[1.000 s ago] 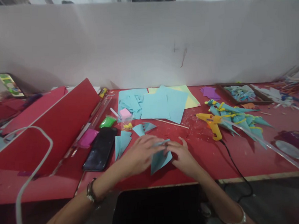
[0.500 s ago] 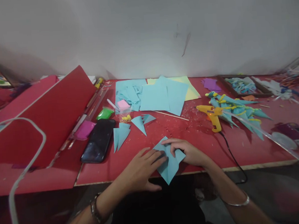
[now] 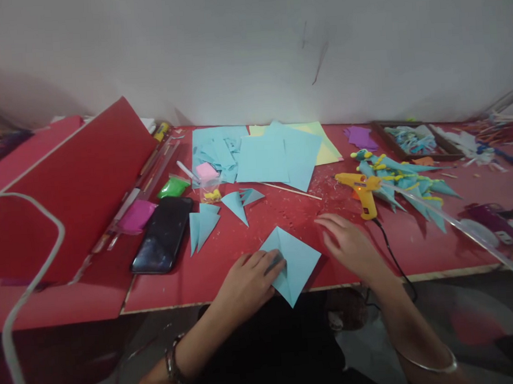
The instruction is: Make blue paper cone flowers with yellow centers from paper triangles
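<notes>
A light-blue square of paper (image 3: 299, 260) lies turned like a diamond at the table's front edge, its near corner jutting past it. A crease runs down its middle. My left hand (image 3: 250, 280) holds the left part of the sheet, fingers on top and thumb mostly hidden. Just right of the paper, my right hand (image 3: 351, 245) is off it, fingers apart, with nothing in it. Beyond the sheet lie folded blue paper pieces (image 3: 205, 225) and a second folded pair (image 3: 235, 208).
A yellow glue gun (image 3: 361, 191) with a black cord stands to the right, before blue paper cones (image 3: 406, 186). On the left are a black phone (image 3: 162, 235), a pink packet (image 3: 137, 216) and a leaning red board (image 3: 78, 197). Blue sheets (image 3: 261, 160) and a thin stick (image 3: 293, 191) lie behind.
My right hand has let go of the paper and moved right. The paper's right side now lies spread flat. My left hand stays on the sheet. The view has shifted slightly.
</notes>
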Demonstrator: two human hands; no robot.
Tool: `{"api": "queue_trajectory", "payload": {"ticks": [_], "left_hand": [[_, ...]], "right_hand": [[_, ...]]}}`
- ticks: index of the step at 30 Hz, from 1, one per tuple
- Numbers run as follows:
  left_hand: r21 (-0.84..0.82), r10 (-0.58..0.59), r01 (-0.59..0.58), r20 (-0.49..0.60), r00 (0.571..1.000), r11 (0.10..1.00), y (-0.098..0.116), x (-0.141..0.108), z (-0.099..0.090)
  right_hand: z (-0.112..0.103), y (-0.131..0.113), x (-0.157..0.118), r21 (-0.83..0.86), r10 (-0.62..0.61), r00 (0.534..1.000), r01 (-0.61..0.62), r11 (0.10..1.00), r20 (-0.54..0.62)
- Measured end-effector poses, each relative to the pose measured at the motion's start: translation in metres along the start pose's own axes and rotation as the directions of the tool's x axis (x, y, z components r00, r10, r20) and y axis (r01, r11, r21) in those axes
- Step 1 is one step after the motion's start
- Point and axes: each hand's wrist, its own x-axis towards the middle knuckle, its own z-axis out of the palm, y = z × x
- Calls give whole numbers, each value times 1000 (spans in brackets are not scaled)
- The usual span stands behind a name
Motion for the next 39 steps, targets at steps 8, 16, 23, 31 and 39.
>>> {"api": "queue_trajectory", "payload": {"ticks": [8,16,23,31,39], "left_hand": [[-272,-39,41,12,999,961,-6,-2,-14],[-290,-281,263,-20,960,920,-15,38,0],[-271,-271,265,15,962,926,-16,51,-7],[-514,-317,203,-143,938,833,-34,48,-26],[-347,-547,428,-435,715,835,-143,89,-85]], "right_hand": [[0,-37,-4,316,-254,941,176,932,224],[22,-30,-16,283,-195,962,136,950,190],[29,-32,-18,246,-165,974,124,961,157],[29,-32,-19,235,-167,975,130,963,146],[34,-31,-20,212,-185,976,159,964,112]]}}
